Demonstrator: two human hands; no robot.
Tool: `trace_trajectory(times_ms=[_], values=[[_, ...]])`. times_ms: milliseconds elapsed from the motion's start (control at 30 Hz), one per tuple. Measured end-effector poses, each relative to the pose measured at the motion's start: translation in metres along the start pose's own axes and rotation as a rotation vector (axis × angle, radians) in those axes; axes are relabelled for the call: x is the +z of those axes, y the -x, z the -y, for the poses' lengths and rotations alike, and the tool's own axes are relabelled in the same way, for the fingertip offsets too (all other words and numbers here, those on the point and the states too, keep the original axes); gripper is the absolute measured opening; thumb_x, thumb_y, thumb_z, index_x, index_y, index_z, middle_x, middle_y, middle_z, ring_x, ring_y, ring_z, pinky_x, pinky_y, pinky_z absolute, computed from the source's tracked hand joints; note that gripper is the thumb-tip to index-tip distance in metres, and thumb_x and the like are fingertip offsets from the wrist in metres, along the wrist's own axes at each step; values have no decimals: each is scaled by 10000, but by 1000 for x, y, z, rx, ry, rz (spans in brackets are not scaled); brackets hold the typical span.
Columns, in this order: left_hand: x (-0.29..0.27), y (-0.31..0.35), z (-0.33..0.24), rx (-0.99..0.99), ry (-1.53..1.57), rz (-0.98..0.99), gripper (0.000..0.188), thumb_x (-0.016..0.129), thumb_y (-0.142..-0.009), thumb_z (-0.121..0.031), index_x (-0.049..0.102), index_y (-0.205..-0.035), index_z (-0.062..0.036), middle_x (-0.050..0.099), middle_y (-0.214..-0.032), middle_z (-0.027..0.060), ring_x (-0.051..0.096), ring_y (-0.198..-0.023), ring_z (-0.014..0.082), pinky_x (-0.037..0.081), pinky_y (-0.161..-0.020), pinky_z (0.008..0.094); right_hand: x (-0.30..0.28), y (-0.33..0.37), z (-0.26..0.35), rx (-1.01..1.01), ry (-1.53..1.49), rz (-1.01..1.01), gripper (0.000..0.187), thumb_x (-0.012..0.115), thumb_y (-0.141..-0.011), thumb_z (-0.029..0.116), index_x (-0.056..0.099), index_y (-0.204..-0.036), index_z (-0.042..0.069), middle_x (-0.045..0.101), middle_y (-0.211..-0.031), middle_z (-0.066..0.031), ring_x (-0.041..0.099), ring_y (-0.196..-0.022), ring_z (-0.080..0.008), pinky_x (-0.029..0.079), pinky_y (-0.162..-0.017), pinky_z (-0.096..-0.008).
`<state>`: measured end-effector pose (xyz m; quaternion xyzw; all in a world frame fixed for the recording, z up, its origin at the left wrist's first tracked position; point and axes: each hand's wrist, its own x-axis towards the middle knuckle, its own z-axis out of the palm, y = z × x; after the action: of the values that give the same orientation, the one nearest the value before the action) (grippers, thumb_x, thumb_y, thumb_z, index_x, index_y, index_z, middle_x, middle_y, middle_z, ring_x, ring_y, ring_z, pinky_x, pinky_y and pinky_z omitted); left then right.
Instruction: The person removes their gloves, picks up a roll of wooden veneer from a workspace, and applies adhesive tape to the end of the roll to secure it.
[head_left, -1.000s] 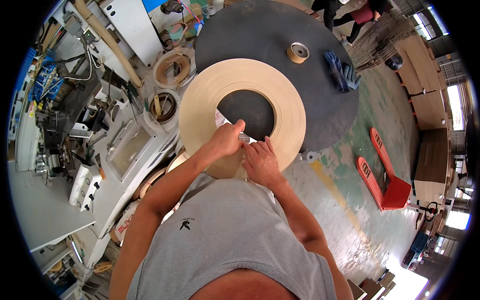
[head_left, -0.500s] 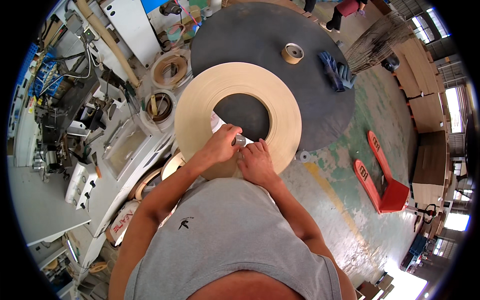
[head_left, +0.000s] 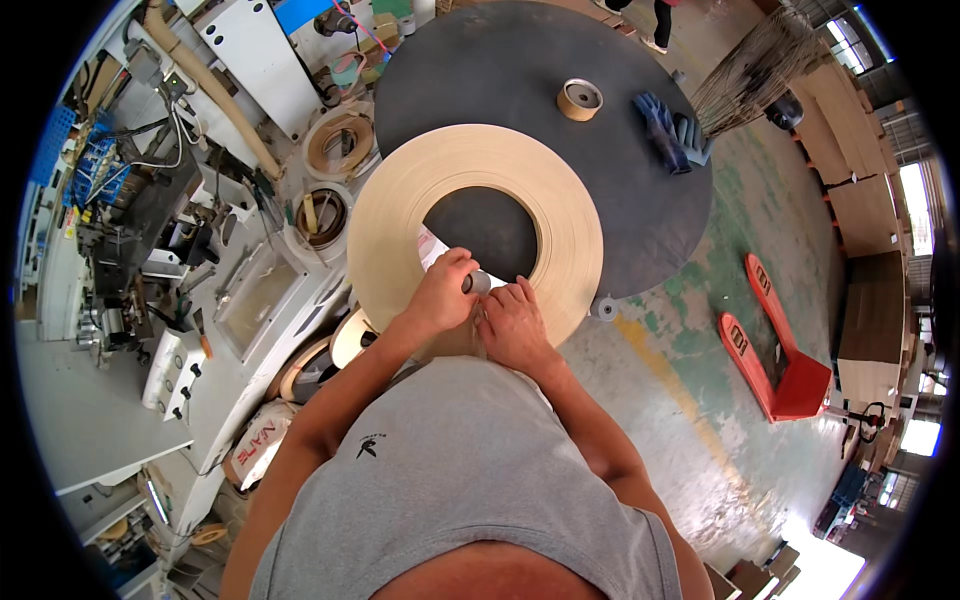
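A wide beige coil of flat banding (head_left: 395, 225) lies on the round black table (head_left: 480, 60), right in front of my body. At the near side of its centre hole, my left hand (head_left: 440, 292) is closed round a small grey cylinder (head_left: 478, 283), perhaps a roll of clear tape. My right hand (head_left: 515, 325) rests beside it on the coil, fingers bent and pressed together at the coil's inner edge. Whatever those fingertips pinch is hidden. A white, partly pink sheet (head_left: 432, 248) shows inside the hole next to my left hand.
A smaller tape roll (head_left: 580, 100) and dark blue gloves (head_left: 662, 135) lie farther back on the table. To the left stands a grey machine bench (head_left: 245, 300) with coils and tools. A red pallet jack (head_left: 775, 350) stands on the floor at right, near stacked boards (head_left: 870, 310).
The view has shifted slightly. Both hands keep almost the same place and grip at the coil's inner edge; the grey cylinder has turned a little in my left hand.
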<state>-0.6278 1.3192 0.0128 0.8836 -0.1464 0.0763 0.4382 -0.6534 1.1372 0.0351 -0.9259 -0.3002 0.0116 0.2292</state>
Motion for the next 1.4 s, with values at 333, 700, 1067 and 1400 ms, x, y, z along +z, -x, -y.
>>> trace_trajectory(times_ms=[333, 700, 1067, 1400], values=[[-13, -4, -17, -121, 105, 103, 363, 763, -710, -6, 640, -1052, -10, 665, -974, 172, 653, -963, 367, 535, -826, 421, -3, 2, 2, 15, -25, -2, 286, 671, -794, 153, 673, -1049, 23, 643, -1059, -137, 582, -1087, -312, 329, -1144, -557], [-24, -20, -21, -373, 62, 390, 475, 690, -693, 47, 612, -1157, -18, 690, -1017, 149, 682, -946, 282, 540, -818, 366, 7, 6, -1, 8, -49, -86, 295, 645, -802, 197, 674, -1013, -6, 635, -1049, -170, 574, -1092, -328, 301, -1165, -562], [-22, 8, -17, -346, 447, 161, 473, 588, -716, 130, 599, -1165, -20, 641, -1041, 24, 617, -975, 112, 513, -846, 269, 8, 4, -2, 3, -52, -115, 212, 619, -799, 161, 662, -923, -5, 646, -988, -184, 593, -1074, -345, 330, -1151, -546], [-31, 25, -38, 17, 248, 145, 422, 577, -742, 119, 631, -1132, -34, 686, -1139, 143, 640, -1077, 342, 518, -931, 393, 6, 0, -7, -12, 1, -74, 222, 617, -780, 124, 676, -947, -8, 692, -992, -170, 622, -1032, -315, 365, -1129, -505]])
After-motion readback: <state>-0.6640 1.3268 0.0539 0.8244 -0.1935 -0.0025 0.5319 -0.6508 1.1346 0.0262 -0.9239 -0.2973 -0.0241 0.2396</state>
